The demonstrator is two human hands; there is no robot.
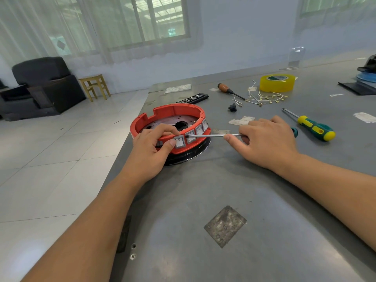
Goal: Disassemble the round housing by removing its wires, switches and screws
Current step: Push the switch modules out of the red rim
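The round red housing [175,112] sits on a black base at the table's left edge, with a row of grey rocker switches along its near wall. My left hand [151,148] pinches one grey switch [180,141] between thumb and fingers. My right hand [266,141] grips a screwdriver [211,135] whose metal shaft lies level, its tip at the gap between that switch and its neighbour [191,137]. The handle is mostly hidden in my palm; a green end [295,132] shows behind it. Removed wires [264,98] and a black part [232,107] lie farther back.
A green-and-yellow screwdriver [313,127], a wooden-handled screwdriver [228,90], a yellow tape roll [277,82] and a black bit case [193,98] lie on the grey metal table [223,190]. Table edge runs left of the housing, tiled floor beyond. Dark objects [364,78] at far right.
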